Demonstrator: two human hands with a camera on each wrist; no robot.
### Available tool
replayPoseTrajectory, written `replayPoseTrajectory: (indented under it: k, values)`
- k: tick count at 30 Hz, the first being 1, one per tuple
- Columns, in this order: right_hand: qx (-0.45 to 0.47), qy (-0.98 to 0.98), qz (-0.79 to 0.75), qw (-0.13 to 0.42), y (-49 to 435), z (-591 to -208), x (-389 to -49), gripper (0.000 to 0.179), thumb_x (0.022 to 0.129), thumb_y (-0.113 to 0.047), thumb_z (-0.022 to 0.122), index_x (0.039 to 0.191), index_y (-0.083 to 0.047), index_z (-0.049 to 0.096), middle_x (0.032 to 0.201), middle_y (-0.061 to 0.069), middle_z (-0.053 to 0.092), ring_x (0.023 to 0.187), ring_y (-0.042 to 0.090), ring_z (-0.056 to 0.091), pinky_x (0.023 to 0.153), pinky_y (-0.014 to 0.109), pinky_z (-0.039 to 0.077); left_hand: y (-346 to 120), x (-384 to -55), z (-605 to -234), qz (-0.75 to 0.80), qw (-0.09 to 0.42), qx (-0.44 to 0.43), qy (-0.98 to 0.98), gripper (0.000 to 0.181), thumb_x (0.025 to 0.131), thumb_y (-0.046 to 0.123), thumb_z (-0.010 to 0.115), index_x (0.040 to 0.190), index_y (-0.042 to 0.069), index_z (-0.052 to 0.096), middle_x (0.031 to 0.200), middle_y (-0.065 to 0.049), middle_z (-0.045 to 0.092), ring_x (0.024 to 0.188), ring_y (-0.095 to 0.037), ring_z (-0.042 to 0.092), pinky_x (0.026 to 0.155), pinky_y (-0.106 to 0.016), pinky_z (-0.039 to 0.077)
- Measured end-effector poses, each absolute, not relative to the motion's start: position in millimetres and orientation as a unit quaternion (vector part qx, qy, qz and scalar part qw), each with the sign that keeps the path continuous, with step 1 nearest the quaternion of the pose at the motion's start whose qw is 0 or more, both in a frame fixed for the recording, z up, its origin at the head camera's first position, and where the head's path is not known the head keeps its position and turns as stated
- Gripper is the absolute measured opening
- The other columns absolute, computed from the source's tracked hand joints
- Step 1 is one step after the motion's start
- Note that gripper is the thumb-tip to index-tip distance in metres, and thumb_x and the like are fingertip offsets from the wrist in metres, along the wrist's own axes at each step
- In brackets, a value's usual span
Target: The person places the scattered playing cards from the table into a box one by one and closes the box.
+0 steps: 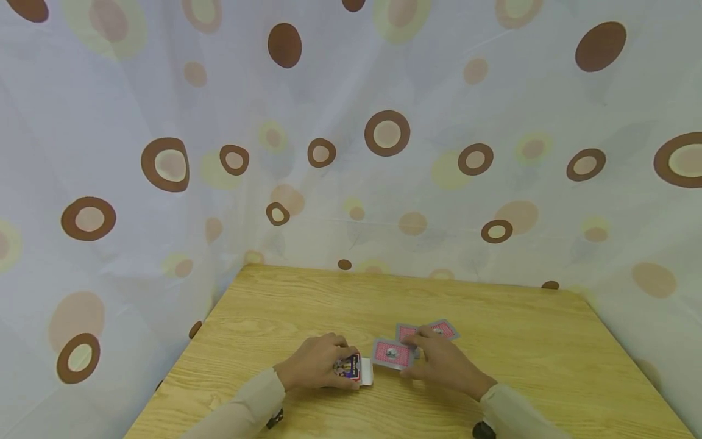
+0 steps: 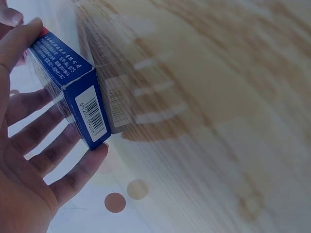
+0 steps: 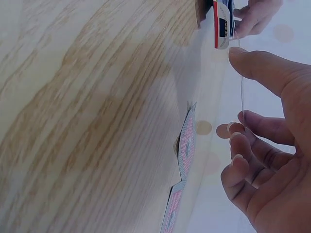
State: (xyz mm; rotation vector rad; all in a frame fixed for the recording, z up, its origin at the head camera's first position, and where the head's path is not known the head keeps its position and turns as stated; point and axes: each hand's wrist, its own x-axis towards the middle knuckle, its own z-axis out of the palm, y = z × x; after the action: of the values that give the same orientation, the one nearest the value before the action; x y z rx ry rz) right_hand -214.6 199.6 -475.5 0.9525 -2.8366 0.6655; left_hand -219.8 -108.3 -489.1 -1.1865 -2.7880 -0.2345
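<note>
one card box (image 1: 347, 367) is gripped between the thumb and fingers of the left hand (image 1: 315, 364), left of the cards. on its blue side (image 2: 56, 56), "no.975" and "201804" can be read in small white writing. a bar code (image 2: 92, 116) is printed at the blue end. a white flap (image 1: 367, 372) is folded out; what is inside cannot be seen. near it, a red-backed card (image 1: 392, 354) is pinched by the right hand (image 1: 443, 364). more red-backed cards (image 1: 445, 329) are spread on the tabletop (image 1: 526, 347).
</note>
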Motion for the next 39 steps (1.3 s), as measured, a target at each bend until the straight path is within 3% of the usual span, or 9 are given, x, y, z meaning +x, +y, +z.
replayPoseTrajectory:
  k: [6, 14, 21, 29, 39]
  values:
    - [0.325, -0.92, 0.214, 0.047, 193, -476, -213, 0.065, 0.075, -0.055, 0.073, 0.12, -0.008, 0.063, 0.116, 0.001, 0.057, 0.095, 0.019, 0.06, 0.079, 0.035, 0.052, -108, -219, -488, -0.07, 0.051, -0.388, -0.917, 0.072, 0.076, 0.078, 0.052, 0.127, 0.028, 0.063, 0.111, 0.005, 0.061, 0.085, -0.004, 0.051, 0.06, -0.019, 0.043]
    - [0.33, -0.915, 0.226, 0.047, 188, -479, -213, 0.064, 0.073, -0.053, 0.076, 0.119, -0.01, 0.064, 0.109, -0.003, 0.056, 0.092, 0.013, 0.055, 0.073, 0.027, 0.049, -108, -218, -485, -0.062, 0.054, -0.391, -0.917, 0.071, 0.078, 0.077, 0.052, 0.127, 0.027, 0.063, 0.112, 0.004, 0.062, 0.086, -0.005, 0.052, 0.06, -0.018, 0.043]
    - [0.332, -0.914, 0.231, 0.015, 185, -484, -212, 0.066, 0.075, -0.055, 0.074, 0.123, -0.011, 0.062, 0.102, -0.007, 0.048, 0.076, 0.008, 0.046, 0.066, 0.022, 0.045, -108, -219, -485, -0.061, 0.058, -0.397, -0.914, 0.071, 0.078, 0.076, 0.051, 0.127, 0.027, 0.063, 0.111, 0.004, 0.062, 0.084, -0.005, 0.052, 0.059, -0.017, 0.043]
    - [0.325, -0.922, 0.21, 0.004, 181, -486, -211, 0.067, 0.074, -0.06, 0.072, 0.122, -0.014, 0.063, 0.108, -0.009, 0.05, 0.088, 0.009, 0.052, 0.078, 0.029, 0.049, -108, -218, -486, -0.054, 0.066, -0.399, -0.913, 0.073, 0.078, 0.077, 0.051, 0.128, 0.025, 0.062, 0.111, 0.004, 0.062, 0.085, -0.005, 0.053, 0.058, -0.015, 0.042]
    - [0.346, -0.918, 0.196, 0.0, 178, -484, -208, 0.07, 0.074, -0.059, 0.071, 0.123, -0.01, 0.062, 0.103, -0.007, 0.05, 0.078, 0.008, 0.047, 0.073, 0.024, 0.047, -108, -220, -489, -0.059, 0.071, -0.398, -0.913, 0.073, 0.077, 0.077, 0.052, 0.128, 0.025, 0.063, 0.11, 0.004, 0.062, 0.086, -0.005, 0.053, 0.059, -0.017, 0.043]
